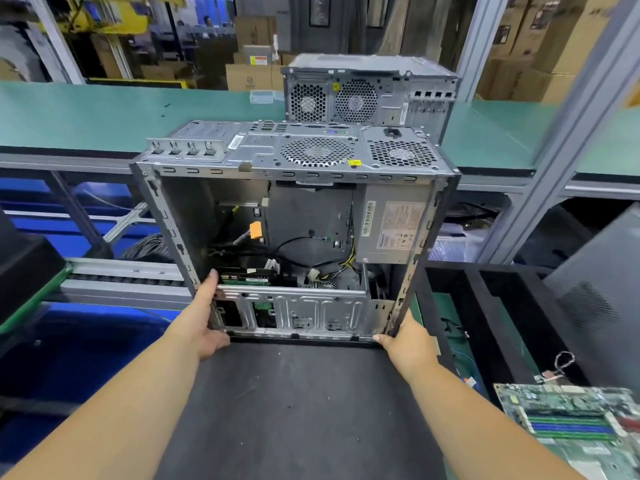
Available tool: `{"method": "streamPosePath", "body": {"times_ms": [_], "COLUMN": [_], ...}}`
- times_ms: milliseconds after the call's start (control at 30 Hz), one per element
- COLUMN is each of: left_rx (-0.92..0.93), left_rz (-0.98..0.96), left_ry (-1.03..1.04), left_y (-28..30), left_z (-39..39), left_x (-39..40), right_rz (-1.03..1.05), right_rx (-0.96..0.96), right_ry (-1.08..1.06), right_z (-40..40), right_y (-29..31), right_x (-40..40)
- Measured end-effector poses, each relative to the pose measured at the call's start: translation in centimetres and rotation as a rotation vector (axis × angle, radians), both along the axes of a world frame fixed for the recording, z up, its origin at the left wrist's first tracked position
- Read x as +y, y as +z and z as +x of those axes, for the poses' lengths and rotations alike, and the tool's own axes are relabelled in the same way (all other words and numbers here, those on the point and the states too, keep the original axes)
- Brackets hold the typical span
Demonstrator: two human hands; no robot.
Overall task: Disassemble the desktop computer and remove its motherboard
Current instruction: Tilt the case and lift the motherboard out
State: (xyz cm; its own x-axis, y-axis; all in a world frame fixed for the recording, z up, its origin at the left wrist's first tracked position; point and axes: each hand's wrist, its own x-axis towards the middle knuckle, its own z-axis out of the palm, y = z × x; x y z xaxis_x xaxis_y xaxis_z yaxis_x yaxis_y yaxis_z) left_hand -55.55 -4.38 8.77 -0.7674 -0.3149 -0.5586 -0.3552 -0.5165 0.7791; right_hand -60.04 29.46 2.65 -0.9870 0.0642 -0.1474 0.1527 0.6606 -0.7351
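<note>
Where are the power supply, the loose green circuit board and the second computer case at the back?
power supply [393, 232], head view, on its labelled side.
green circuit board [571, 424], head view, on its coloured slots.
second computer case [356, 100], head view, on its round fan grille.

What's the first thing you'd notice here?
The big open computer case in the middle, with cables and a power supply inside. The left hand and right hand hold its near corners. A green motherboard lies at bottom right.
</note>
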Motion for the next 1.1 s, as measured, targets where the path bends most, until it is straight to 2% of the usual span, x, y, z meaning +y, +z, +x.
{"method": "streamPosePath", "body": {"times_ms": [567,667,800,900,967,1100], "left_rx": [-0.008,-0.023,0.074,-0.039,-0.076,-0.027], "left_rz": [-0.017,0.042,0.147,0.123,0.096,0.12], "left_ry": [0.02,0.025,0.056,0.092,0.038,-0.203], "left_y": [-0.1,0.1,-0.5,-1.2,-1.1,-0.4], "left_z": [-3.3,-3.0,-1.3,0.7,2.1,4.0], "left_x": [-0.4,-0.2,0.8,2.3,3.8,7.3], "right_rz": [0.041,0.024,0.02,0.042,0.037,-0.029], "right_rx": [-0.015,-0.025,-0.013,0.005,0.033,0.068], "right_ry": [0.029,0.028,-0.009,-0.091,-0.095,-0.121], "right_z": [-3.5,-3.3,-1.8,0.1,1.7,5.1], "right_y": [-0.2,0.0,1.3,2.5,3.2,4.6], "right_x": [0.0,0.0,0.1,0.6,1.2,2.6]}}
